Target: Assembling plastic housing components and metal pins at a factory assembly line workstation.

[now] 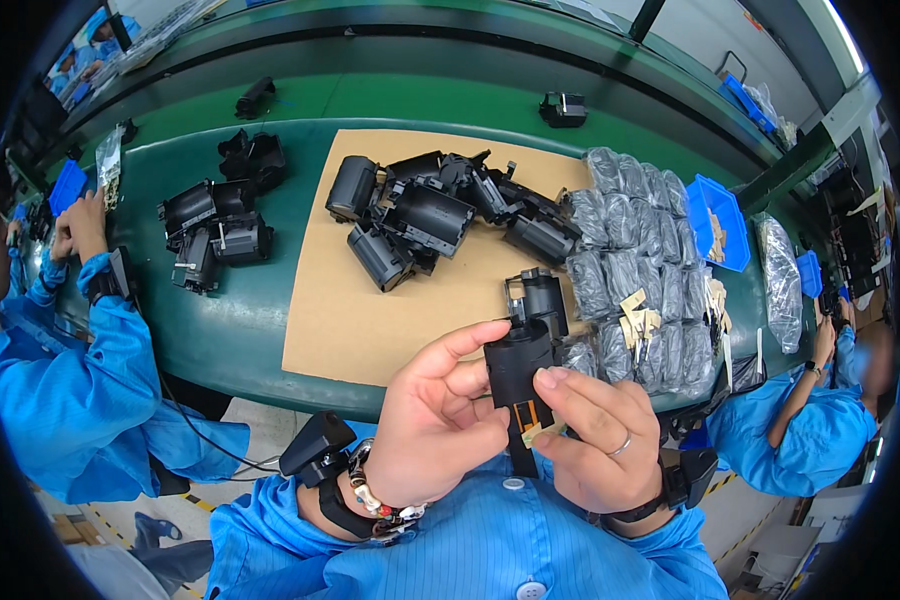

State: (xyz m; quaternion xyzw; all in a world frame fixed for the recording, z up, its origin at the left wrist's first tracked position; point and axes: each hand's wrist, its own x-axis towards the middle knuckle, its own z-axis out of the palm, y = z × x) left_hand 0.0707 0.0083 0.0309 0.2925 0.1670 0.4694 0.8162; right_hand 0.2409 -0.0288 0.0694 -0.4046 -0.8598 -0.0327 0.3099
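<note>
Between my two hands, close to my chest, is a black plastic housing [518, 372] with a slot and amber strips near its lower end. My left hand [435, 415] grips its left side, index finger along the top edge. My right hand [600, 430] holds the lower right side, thumb and fingers closed around a small cream paper tag [531, 434] at the housing's bottom. Just beyond it, another black housing [540, 298] with an open frame stands on the cardboard sheet [320, 345]. A pile of similar black housings [428, 215] lies farther back on that sheet.
Plastic-wrapped parts [635, 255] form rows at the right, with cream tags [638, 318] on them. Beyond is a blue bin [718, 225]. More housings [215, 225] lie left on the green table [220, 330]. A co-worker [80, 350] sits left, another [805, 420] right.
</note>
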